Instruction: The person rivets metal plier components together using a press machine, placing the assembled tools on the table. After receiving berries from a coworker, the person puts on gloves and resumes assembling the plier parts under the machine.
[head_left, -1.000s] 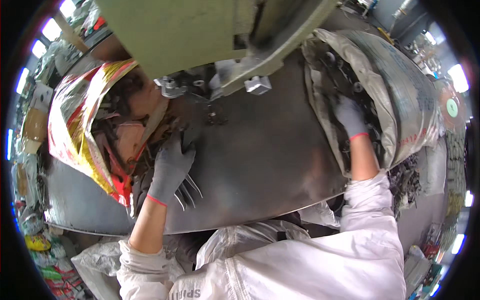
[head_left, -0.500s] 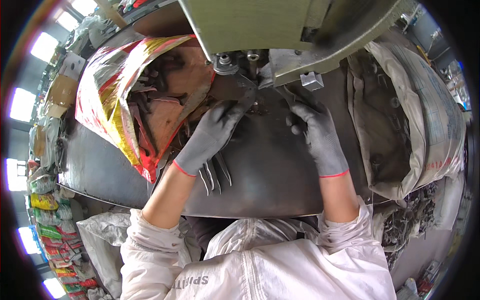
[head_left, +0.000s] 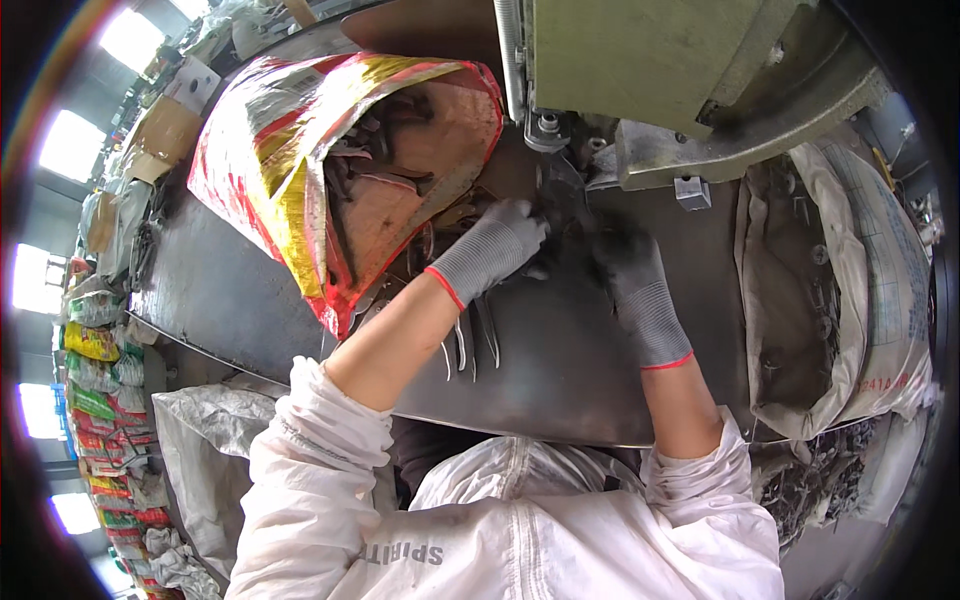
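Observation:
My left hand [head_left: 500, 245], in a grey knit glove with a red cuff, is below the green machine head [head_left: 625, 65]. Its fingers are curled closed, and whatever they hold is hidden. Close by on the right, my right hand [head_left: 632, 270] wears a matching glove; its dark, smeared fingers do not show their shape. A dark blurred piece [head_left: 565, 190] lies between the hands, under the metal clamp part [head_left: 547, 130] of the machine. Several thin curved metal pieces [head_left: 467, 345] lie on the dark metal table [head_left: 570, 380] beneath my left wrist.
At the left, a red, yellow and white woven sack [head_left: 262, 180] lies with its mouth open, dark metal pieces inside. A pale sack [head_left: 860, 290] with a folded-down rim stands at the right. A small square metal block [head_left: 692, 193] juts from the machine's lower edge.
The view has shifted, so the machine and sacks sit farther right. My left hand has curled more tightly, and my right hand has moved closer to it and blurred.

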